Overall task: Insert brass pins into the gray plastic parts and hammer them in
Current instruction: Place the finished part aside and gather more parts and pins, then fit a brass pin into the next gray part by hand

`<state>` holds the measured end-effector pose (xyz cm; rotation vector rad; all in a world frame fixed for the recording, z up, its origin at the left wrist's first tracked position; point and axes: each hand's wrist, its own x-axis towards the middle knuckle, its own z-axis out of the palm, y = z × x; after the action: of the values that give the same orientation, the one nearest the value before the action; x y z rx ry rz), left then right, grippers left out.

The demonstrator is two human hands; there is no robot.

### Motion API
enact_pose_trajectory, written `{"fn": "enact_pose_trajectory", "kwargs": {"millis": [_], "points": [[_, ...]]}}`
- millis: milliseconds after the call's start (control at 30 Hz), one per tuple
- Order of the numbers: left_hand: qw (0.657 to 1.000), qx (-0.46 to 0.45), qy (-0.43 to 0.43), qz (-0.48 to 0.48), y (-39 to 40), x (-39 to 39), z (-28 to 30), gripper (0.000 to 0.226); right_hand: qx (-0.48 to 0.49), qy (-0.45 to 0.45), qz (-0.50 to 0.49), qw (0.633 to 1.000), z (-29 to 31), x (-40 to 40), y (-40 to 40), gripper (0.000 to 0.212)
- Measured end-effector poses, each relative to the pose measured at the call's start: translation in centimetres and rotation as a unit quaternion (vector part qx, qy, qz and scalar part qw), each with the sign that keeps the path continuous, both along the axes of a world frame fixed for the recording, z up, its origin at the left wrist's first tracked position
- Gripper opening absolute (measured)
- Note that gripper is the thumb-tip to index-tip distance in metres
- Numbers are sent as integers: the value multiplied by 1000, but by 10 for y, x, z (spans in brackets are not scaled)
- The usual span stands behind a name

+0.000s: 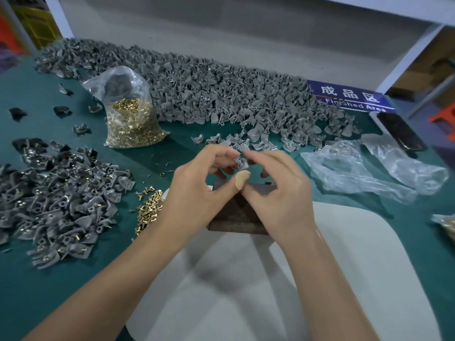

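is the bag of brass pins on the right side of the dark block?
No. The bag of brass pins stands to the left of the dark block, beyond the loose pins.

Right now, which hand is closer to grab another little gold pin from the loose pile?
Probably the left hand. The loose brass pins lie on the mat just beside its wrist, while the right hand sits on the far side, pinching the gray part above the dark block.

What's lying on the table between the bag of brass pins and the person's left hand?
In the head view, mostly bare green mat between the bag and left hand, plus a few small scraps and one brass ring.
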<state>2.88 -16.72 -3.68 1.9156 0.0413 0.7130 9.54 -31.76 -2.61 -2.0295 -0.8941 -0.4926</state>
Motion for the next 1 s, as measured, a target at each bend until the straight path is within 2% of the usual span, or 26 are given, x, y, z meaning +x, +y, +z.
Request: {"fn": "enact_pose_trajectory", "kwargs": {"millis": [133,333,467,600,833,900,1000], "points": [[999,-38,-14,-2,-2,1,2,30,21,-74,-10,997,-2,-2,0,36],[990,-132,2,-56,2,2,3,28,46,-87,-20,995,-4,-4,3,25],[970,-221,12,-101,0,4,3,20,91,-14,-16,996,-3,-3,2,23],[966,-231,14,-114,2,6,1,15,124,63,22,990,2,-4,2,25],[960,-250,23,-123,3,8,-1,15,113,109,52,986,4,-5,1,27],[959,-257,25,-119,3,8,-2,13,97,118,49,987,3,-3,0,28],[958,-260,34,-117,4,9,-2,14,99,134,12,986,-1,2,-1,18]]}}
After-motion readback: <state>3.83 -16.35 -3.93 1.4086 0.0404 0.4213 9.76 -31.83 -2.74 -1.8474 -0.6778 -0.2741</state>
